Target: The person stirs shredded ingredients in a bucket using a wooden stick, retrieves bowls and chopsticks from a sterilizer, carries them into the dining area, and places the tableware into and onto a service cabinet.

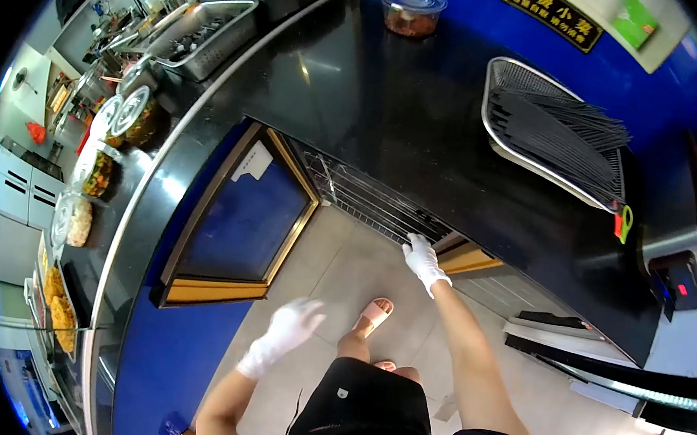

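Observation:
My left hand, in a white glove, hangs over the floor below the open blue cabinet door. Its fingers are smeared by motion, and nothing shows in them. My right hand, also white-gloved, reaches to the front end of a wire rack under the black counter. The fingertips lie at the rack's edge, beside a wooden frame edge. Whether they grip the rack is too small to tell.
A metal basket of black sticks and a lidded clear bowl stand on the counter. Food containers line the left side. A perforated tray holds utensils. Scissors lie by the basket.

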Motion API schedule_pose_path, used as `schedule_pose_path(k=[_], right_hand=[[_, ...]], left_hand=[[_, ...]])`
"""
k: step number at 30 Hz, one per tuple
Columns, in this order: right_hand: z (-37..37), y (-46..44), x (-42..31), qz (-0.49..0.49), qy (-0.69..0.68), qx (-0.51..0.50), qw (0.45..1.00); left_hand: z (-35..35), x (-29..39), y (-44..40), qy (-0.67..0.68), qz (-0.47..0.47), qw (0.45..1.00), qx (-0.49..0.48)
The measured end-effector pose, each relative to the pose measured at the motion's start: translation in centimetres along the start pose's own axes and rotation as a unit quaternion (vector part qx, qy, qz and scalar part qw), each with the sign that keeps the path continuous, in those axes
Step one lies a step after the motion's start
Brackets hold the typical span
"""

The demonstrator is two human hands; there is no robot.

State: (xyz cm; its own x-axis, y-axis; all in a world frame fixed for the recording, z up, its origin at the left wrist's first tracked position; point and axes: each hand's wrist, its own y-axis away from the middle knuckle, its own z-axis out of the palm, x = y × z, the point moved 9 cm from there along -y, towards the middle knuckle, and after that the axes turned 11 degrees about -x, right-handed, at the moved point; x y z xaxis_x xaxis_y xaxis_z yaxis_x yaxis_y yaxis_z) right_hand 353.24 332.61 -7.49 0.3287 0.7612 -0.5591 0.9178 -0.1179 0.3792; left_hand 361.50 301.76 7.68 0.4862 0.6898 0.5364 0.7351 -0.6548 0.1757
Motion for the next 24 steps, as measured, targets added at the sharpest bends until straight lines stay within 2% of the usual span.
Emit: schedule_pose_path(k=[1,2,3,4,5,6,8,9,10,11,14,15,20,24], right_hand=[[0.3,-1.9,0.9,0.020,0.068,0.017,0.997],[0.7,-3.6,2.3,0.043,0.124,0.055,0.990],[1.1,-5.6,4.2,0.056,0.132,0.085,0.986],[1.7,-7.6,6.1,0.065,0.141,0.115,0.981],[2.8,-9.4,8.8,0.054,0.120,0.172,0.976],[3.6,-10.7,10.7,0.042,0.097,0.229,0.968],[4.7,-12.1,12.6,0.075,0.025,0.183,0.980],[5.3,-12.7,13.4,0.093,-0.009,0.162,0.982],[6.3,-15.4,16.2,0.057,-0.011,0.220,0.974],[6.4,-15.4,16.1,0.060,-0.005,0.211,0.976],[7.6,-15.3,18.0,0.118,0.024,0.149,0.981],[7.6,-15.0,18.3,0.133,0.027,0.136,0.981],[4.8,-13.6,18.1,0.150,0.000,0.158,0.976],[2.7,-14.1,18.6,0.146,-0.029,0.167,0.975]], left_hand=[[-2.4,-2.1,2.3,-0.007,-0.106,0.992,0.075],[-5.4,-4.1,5.5,0.045,-0.175,0.962,0.206],[-7.7,-5.6,8.6,-0.065,-0.208,0.933,0.286],[-10.7,-6.0,11.9,-0.153,-0.247,0.881,0.374],[-12.7,-8.1,15.9,-0.125,-0.333,0.826,0.437],[-13.2,-11.0,20.6,-0.063,-0.376,0.767,0.517],[-14.7,-13.9,26.6,-0.015,-0.448,0.663,0.600],[-15.3,-14.9,27.8,-0.001,-0.472,0.648,0.598],[-15.6,-16.1,28.8,0.013,-0.493,0.633,0.597],[-15.5,-18.3,29.8,0.036,-0.486,0.637,0.596],[-13.3,-23.4,27.5,0.302,-0.391,0.654,0.573],[-12.8,-24.7,26.7,0.327,-0.371,0.663,0.562],[-14.4,-22.7,21.9,0.236,-0.379,0.710,0.545],[-16.6,-21.4,17.4,0.148,-0.343,0.803,0.464]])
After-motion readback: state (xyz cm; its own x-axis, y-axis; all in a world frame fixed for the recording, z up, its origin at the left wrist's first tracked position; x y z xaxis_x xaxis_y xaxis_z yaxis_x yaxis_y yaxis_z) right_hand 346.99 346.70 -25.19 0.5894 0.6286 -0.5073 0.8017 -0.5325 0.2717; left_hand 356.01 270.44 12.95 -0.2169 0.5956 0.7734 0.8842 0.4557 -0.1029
